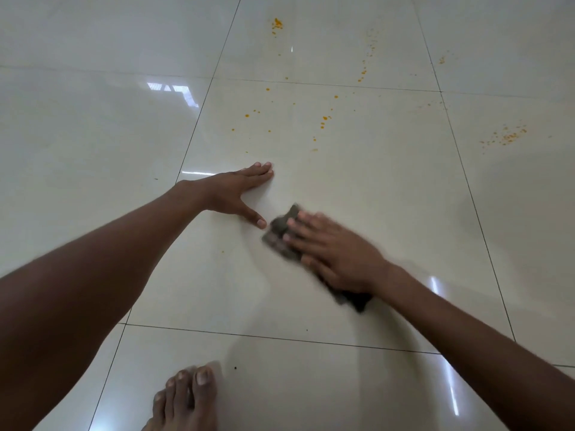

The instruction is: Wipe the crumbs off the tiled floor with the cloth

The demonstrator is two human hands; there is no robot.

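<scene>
Orange crumbs [323, 119] lie scattered over the glossy cream tiled floor [373, 188], with denser patches at the far top [276, 24] and at the right [510, 136]. A dark grey cloth [280, 234] lies flat on the tile under my right hand [336, 253], which presses on it with fingers spread; the hand is motion-blurred. A corner of the cloth shows behind the wrist. My left hand [236, 191] rests flat on the floor just left of the cloth, fingers together, thumb out, holding nothing.
My bare foot [183, 399] stands on the tile at the bottom edge. Dark grout lines cross the floor. One small orange crumb [222, 251] lies near my left forearm, and a dark speck [235, 367] sits beside the foot.
</scene>
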